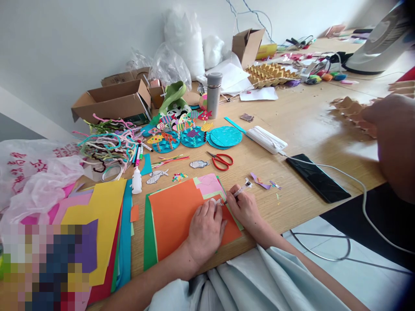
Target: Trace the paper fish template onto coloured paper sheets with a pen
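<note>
My left hand rests palm down on an orange paper sheet, its fingers together, pinning a small white paper cutout whose full outline is hidden. A slim white pen is gripped in my right hand, its tip down at the cutout's edge. Under the orange sheet lie green sheets, and a pink piece with a drawn line sits at the top edge. Beyond the sheet are a grey-and-white paper fish, another paper fish and red-handled scissors.
Coloured paper is stacked at left, near a small white bottle and pipe cleaners. Blue discs with paper fish, a grey flask and a cabled phone lie beyond. Another person's hand is at right by an egg tray.
</note>
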Tool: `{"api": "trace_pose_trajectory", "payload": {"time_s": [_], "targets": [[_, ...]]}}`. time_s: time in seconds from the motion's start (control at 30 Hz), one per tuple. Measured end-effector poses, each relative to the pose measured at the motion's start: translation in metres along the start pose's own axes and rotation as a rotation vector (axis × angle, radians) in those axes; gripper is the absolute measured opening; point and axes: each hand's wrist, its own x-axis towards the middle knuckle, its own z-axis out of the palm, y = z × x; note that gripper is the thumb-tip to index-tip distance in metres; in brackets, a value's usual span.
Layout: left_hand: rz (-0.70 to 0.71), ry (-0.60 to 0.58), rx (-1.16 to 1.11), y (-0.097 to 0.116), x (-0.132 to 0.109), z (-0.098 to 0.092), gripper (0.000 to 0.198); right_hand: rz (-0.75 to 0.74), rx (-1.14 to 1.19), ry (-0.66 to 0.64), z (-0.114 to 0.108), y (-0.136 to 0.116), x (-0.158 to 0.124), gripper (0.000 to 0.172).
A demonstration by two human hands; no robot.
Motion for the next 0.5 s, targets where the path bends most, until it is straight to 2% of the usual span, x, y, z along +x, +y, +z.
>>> {"api": "trace_pose_trajectory", "payload": {"time_s": [0.27, 0.5], "targets": [[-0.002, -0.009, -0.008, 0.004, -0.002, -0.003, 0.040, 0.081, 0.090, 0.092, -0.002, -0.002, 0.003, 0.023], [0.007, 0.049, 0.080, 0.010, -0.003, -0.002, 0.047, 0.109, 0.357, -0.213, -0.007, -0.028, 0.037, 0.025]]}}
